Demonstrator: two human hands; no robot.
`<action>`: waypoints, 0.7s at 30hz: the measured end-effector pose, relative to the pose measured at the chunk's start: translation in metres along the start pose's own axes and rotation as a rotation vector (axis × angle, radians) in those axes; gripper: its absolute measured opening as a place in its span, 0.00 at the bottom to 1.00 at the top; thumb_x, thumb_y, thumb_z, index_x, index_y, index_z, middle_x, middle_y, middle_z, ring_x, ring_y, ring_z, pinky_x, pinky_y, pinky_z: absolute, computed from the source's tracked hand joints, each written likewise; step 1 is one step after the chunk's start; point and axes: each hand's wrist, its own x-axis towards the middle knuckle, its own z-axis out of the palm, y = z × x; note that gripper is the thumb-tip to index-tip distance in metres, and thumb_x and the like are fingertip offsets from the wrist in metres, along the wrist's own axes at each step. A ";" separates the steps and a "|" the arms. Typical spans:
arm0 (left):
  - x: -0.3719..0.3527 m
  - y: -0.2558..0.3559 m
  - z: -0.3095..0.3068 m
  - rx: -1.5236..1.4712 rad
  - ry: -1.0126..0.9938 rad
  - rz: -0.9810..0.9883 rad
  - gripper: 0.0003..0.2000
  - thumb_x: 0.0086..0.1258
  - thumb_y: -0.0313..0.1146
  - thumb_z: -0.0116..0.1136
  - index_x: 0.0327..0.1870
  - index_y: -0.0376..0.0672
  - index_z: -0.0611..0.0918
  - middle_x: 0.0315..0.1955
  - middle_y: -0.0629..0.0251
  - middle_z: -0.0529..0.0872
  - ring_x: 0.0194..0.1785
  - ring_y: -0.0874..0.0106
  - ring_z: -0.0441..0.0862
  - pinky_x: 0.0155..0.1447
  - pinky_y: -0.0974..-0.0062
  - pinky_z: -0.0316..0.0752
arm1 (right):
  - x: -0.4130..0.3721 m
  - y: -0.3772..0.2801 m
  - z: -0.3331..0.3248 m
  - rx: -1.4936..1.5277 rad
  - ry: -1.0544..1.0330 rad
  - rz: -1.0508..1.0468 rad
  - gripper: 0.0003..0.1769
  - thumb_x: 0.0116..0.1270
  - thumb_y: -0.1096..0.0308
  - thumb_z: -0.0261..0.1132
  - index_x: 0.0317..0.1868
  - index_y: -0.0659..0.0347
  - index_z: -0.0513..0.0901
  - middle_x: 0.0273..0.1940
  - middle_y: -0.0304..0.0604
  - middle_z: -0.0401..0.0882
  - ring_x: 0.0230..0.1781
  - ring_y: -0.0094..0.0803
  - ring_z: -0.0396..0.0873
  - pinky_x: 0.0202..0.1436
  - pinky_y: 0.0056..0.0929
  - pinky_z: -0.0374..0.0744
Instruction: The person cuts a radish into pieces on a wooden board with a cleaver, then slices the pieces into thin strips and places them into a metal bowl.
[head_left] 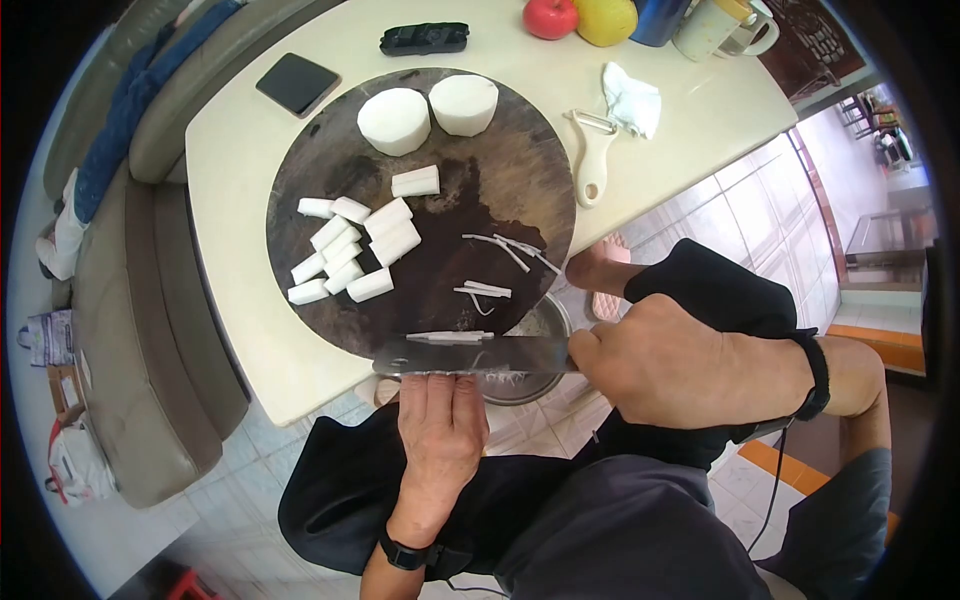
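Observation:
My right hand [650, 362] is wrapped round the handle of a kitchen knife [530, 355], its broad blade lying across the near edge of a round dark chopping board [530, 130]. Thin white strips [447, 337] lie along the blade's far side. Below the blade, my left hand [440, 425] has its fingers pressed together against the edge; the fingertips and anything under them are hidden. More radish strips [485, 290] lie on the board's right part. Several short white radish batons [340, 240] are grouped at the left, with two thick radish chunks [393, 121] behind them.
Under the board's near edge stands a metal bowl [565, 325] with white shreds. On the cream table are a peeler [593, 165], a crumpled white cloth [632, 100], a phone [297, 84], a black case [424, 38], fruit [550, 17] and cups. A sofa [150, 380] is at left.

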 end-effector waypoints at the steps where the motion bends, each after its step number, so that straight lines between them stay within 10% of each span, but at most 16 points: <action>1: 0.001 0.000 0.000 0.004 0.006 0.003 0.12 0.52 0.15 0.59 0.40 0.27 0.80 0.41 0.47 0.80 0.46 0.48 0.78 0.51 0.56 0.75 | 0.000 -0.001 0.000 -0.030 0.003 -0.012 0.10 0.46 0.75 0.63 0.30 0.68 0.73 0.21 0.46 0.73 0.19 0.45 0.77 0.21 0.39 0.73; 12: 0.007 0.014 -0.010 -0.046 0.095 -0.109 0.14 0.57 0.16 0.55 0.46 0.27 0.80 0.47 0.49 0.80 0.49 0.50 0.79 0.56 0.60 0.75 | 0.002 0.011 0.027 0.093 0.354 -0.007 0.06 0.53 0.74 0.63 0.26 0.68 0.75 0.17 0.50 0.75 0.19 0.46 0.78 0.22 0.41 0.73; 16: 0.005 0.021 -0.004 -0.484 0.340 -0.528 0.11 0.68 0.22 0.54 0.50 0.30 0.80 0.50 0.55 0.82 0.54 0.63 0.79 0.58 0.69 0.73 | -0.015 0.006 0.013 0.709 0.346 0.193 0.15 0.66 0.68 0.62 0.23 0.68 0.76 0.16 0.42 0.75 0.14 0.28 0.74 0.17 0.28 0.70; 18: 0.009 0.027 -0.003 -1.186 0.625 -0.871 0.13 0.71 0.26 0.53 0.53 0.31 0.78 0.49 0.55 0.81 0.51 0.61 0.81 0.56 0.69 0.76 | -0.023 0.004 0.013 0.979 0.260 0.234 0.16 0.68 0.68 0.61 0.23 0.68 0.76 0.16 0.40 0.75 0.13 0.23 0.72 0.16 0.24 0.68; 21: 0.017 0.037 -0.010 -1.786 0.533 -0.918 0.17 0.75 0.36 0.47 0.58 0.33 0.73 0.53 0.56 0.79 0.56 0.65 0.78 0.59 0.68 0.74 | -0.032 0.003 0.025 1.355 0.115 0.254 0.17 0.69 0.67 0.61 0.23 0.68 0.78 0.18 0.38 0.76 0.12 0.18 0.70 0.14 0.18 0.65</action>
